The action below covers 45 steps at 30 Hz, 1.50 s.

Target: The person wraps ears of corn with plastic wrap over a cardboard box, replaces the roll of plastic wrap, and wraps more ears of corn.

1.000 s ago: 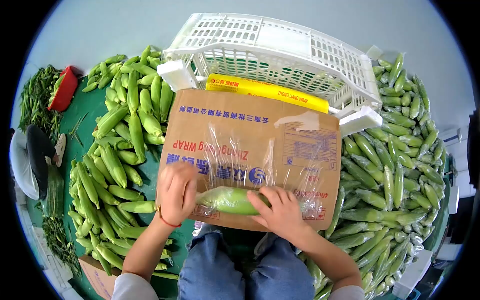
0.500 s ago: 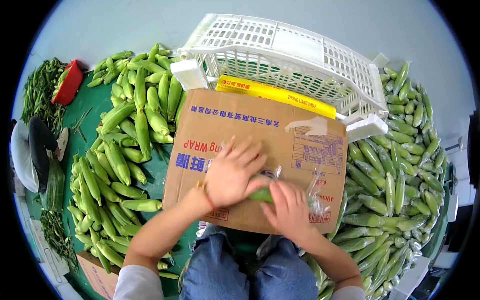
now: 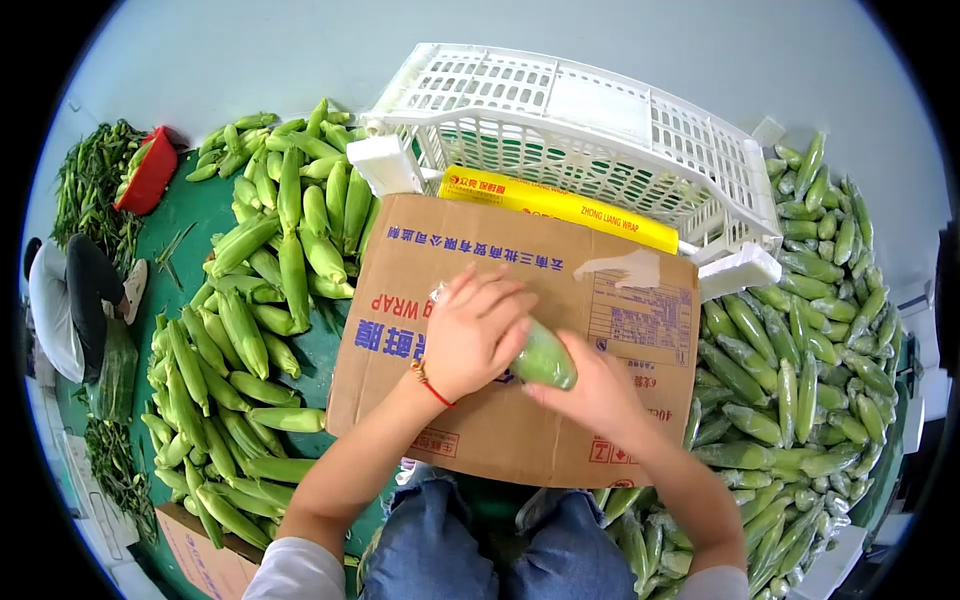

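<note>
Ear of corn [image 3: 547,362], film-wrapped: lies aslant between both grips, over the cardboard box [image 3: 490,420]. Left grip [image 3: 474,330]: covers the ear's far end; whether clasped, cannot tell. Right grip [image 3: 598,392]: grasps its near end, thumb underneath. Wrapped corn [image 3: 745,370]: piled at right.

A plain, pale blue-grey wall [image 3: 250,60] spans the far side of the room, its surface smooth and its edge bowed by the round lens. Below it spreads a green floor [image 3: 195,212], its bare patches dull and faintly marked. Pale, box-like shapes [image 3: 105,510] line the lower left edge; the right edge holds whitish and dark forms too blurred to name. The light is even and soft.
</note>
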{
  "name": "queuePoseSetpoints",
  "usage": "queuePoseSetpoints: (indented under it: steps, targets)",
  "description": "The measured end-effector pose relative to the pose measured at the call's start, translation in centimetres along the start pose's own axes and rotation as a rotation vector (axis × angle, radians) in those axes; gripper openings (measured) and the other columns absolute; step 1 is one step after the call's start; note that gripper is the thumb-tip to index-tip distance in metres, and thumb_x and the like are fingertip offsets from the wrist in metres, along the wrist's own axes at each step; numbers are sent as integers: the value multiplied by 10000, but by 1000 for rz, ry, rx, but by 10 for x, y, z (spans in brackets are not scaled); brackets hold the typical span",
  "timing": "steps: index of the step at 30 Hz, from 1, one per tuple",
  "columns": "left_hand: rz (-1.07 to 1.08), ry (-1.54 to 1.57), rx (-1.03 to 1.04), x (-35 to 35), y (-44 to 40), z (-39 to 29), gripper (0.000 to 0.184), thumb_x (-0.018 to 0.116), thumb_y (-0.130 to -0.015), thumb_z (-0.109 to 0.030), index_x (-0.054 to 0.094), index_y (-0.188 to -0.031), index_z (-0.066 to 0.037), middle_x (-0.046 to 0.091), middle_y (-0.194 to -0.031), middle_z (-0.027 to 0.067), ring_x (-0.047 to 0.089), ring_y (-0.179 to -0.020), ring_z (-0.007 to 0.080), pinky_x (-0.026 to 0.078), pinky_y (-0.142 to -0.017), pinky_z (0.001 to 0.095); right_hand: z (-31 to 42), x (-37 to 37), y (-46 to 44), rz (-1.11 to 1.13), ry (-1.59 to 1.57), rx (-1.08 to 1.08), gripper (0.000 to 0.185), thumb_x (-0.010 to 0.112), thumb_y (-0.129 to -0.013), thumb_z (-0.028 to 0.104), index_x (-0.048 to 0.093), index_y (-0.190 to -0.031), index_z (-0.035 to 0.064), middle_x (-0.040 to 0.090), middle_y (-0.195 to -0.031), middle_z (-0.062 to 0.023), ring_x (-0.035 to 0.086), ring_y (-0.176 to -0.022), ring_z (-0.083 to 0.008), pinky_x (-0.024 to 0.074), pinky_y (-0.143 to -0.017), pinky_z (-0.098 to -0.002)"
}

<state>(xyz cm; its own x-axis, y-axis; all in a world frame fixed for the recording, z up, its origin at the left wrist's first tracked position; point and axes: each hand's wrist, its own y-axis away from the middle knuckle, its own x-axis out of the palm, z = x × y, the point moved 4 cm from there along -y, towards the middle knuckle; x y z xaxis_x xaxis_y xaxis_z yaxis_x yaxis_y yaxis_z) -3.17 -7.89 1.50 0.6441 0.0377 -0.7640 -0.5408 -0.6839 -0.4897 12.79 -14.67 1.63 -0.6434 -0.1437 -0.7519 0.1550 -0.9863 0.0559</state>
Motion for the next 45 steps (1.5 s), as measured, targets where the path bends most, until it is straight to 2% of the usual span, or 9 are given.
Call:
queuePoseSetpoints:
  steps: [4,7,11,23,31,35,39,41,45]
  targets:
    - [-345,218,-113,-24,0,-1,420,576,-772,-72,633,-1178,-160,596,-1208,155,461,-1260,387,361,-1050,543,11,11,31,183,-781,233,626,737,-805,338,482,-1276,14,631,-1041,-167,627,-928,-233,502,-802,-324]
    - [-410,1830,-642,-21,-8,-12,550,586,-797,-63,500,-1333,-155,573,-1233,187,453,-1271,388,398,-1038,537,21,42,48,396,-1399,343,688,651,-844,443,437,-1308,-18,605,-956,-152,606,-730,-183,493,-592,-270]
    - [-4,2240,-255,-5,2,0,378,562,-899,-173,488,-1269,-146,599,-801,94,635,-872,269,523,-910,457,56,72,69,895,-2304,410,869,427,-868,694,356,-1345,-28,564,-836,-158,506,-476,-148,392,-350,-245]
    - [-718,1575,-1157,-11,41,24,181,525,-983,-260,492,-922,-93,517,-714,51,588,-720,222,521,-673,378,25,-18,54,-179,404,-241,648,792,-713,356,538,-1251,99,609,-844,-86,627,-603,-195,533,-538,-328]
    - [284,1172,-1167,-16,84,-24,607,282,-993,-575,600,-930,-61,610,-666,62,565,-505,159,479,-451,275,36,-99,54,-779,-337,-666,310,618,-896,404,689,-902,102,655,-730,-57,595,-560,-167,474,-522,-314]
    - [968,2048,-1494,23,147,-61,721,212,-980,-608,609,-1100,-18,649,-788,160,577,-487,203,377,-313,240,27,-91,15,-362,-1274,-633,442,381,-1006,474,594,-1068,92,523,-548,-5,508,-473,-148,472,-532,-346]
    - [666,1666,-1415,5,125,-68,758,170,-963,-646,434,-1357,-55,643,-820,146,571,-511,158,460,-431,223,10,-67,10,-321,-1747,-212,480,410,-988,497,504,-1187,70,408,-484,0,460,-451,-141,453,-529,-352]
    - [182,923,-708,-14,101,-55,710,239,-990,-584,308,-1455,-52,632,-922,88,590,-632,123,482,-564,232,-5,-57,18,-441,-1719,-2,502,366,-987,534,494,-1171,85,373,-482,11,450,-464,-138,464,-568,-361]
    - [889,1409,-793,-7,114,-70,776,287,-959,-629,300,-1436,-17,620,-896,87,528,-540,105,432,-482,224,1,-40,24,-206,-1876,-110,509,304,-974,598,479,-907,125,369,-488,19,446,-480,-134,469,-620,-384]
